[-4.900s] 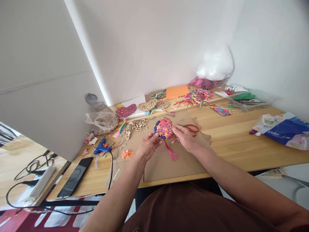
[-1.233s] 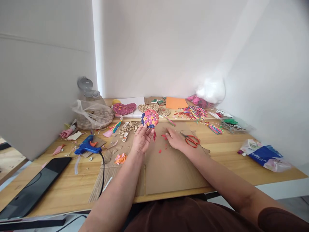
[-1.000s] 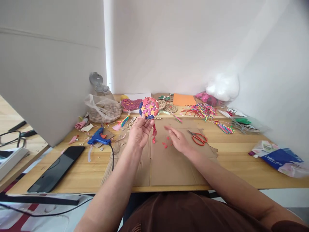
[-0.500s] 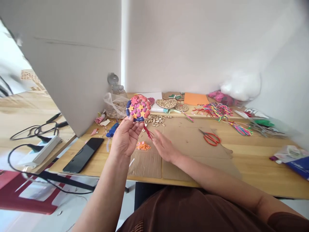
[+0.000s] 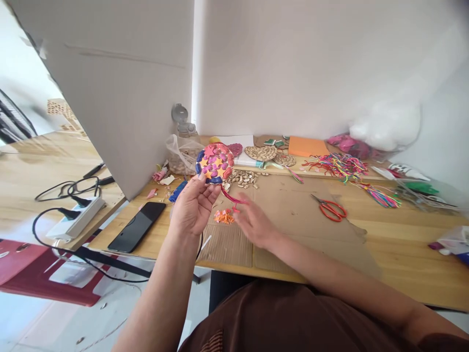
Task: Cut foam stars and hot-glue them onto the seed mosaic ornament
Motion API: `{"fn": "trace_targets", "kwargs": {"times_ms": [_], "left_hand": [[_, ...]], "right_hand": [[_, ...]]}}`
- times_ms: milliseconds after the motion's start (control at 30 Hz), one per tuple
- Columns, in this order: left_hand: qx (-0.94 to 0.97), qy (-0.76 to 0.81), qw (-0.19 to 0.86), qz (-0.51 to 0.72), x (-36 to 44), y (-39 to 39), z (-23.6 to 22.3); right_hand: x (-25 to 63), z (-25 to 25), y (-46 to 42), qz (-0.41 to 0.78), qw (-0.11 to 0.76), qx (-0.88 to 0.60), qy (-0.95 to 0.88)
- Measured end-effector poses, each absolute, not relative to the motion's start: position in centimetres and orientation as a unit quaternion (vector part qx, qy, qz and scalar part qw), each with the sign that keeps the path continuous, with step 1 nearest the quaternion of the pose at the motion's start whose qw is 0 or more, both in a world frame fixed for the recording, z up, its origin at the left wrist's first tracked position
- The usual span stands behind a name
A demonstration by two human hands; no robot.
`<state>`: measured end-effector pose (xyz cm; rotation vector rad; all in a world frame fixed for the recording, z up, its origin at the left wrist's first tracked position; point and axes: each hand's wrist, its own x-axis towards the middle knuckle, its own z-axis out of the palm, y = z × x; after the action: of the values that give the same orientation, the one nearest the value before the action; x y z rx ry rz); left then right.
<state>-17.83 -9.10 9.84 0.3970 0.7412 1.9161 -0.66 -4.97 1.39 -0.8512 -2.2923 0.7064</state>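
A round disc ornament [image 5: 215,164] is held upright by its lower edge in my left hand [image 5: 194,203]. Blue, red and pink painted pieces cover it, with orange and pink stars on top. From its bottom a dark red tassel [image 5: 232,196] stretches sideways to my right hand [image 5: 258,225]. My right hand is blurred by motion, its fingers loosely closed around the tassel's end. Below the ornament a small pile of orange and pink scraps [image 5: 223,216] lies on the cardboard [image 5: 282,220]. Peanut shells [image 5: 245,179] are heaped behind the hands.
Red-handled scissors [image 5: 331,210] lie on the cardboard's right side. A black phone [image 5: 137,227] rests at left, near a power strip [image 5: 75,220]. Along the back are shell-covered heart shapes [image 5: 261,153], orange paper [image 5: 308,146], coloured cords [image 5: 340,166] and a bag of nuts [image 5: 179,161].
My right hand has come to the tassel, which hung down before and now stretches toward the right. The left hand still holds the ornament. The whole view has shifted slightly.
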Motion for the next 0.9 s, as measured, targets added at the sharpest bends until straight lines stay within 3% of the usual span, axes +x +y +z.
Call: {"fn": "trace_targets", "kwargs": {"times_ms": [100, 167, 267, 667, 900], "left_hand": [[0.149, 0.32, 0.474, 0.807, -19.4, -9.8, 9.7], [0.135, 0.327, 0.458, 0.815, -20.0, -10.0, 9.6], [0.126, 0.336, 0.458, 0.814, -20.0, -10.0, 9.4], [0.146, 0.333, 0.475, 0.801, -19.4, -10.5, 9.7], [0.14, 0.335, 0.474, 0.802, -19.6, -10.6, 9.3]], "right_hand": [[3.7, 0.6, -5.0, 0.194, 0.199, -0.441, -0.854], [6.1, -0.4, -5.9, 0.166, 0.112, -0.46, -0.865], [7.5, -1.7, -7.9, 0.138, 0.05, -0.432, -0.89], [1.0, 0.2, -8.1, 0.183, 0.068, -0.325, -0.926], [1.6, -0.7, -7.2, 0.144, 0.044, -0.406, -0.901]]}}
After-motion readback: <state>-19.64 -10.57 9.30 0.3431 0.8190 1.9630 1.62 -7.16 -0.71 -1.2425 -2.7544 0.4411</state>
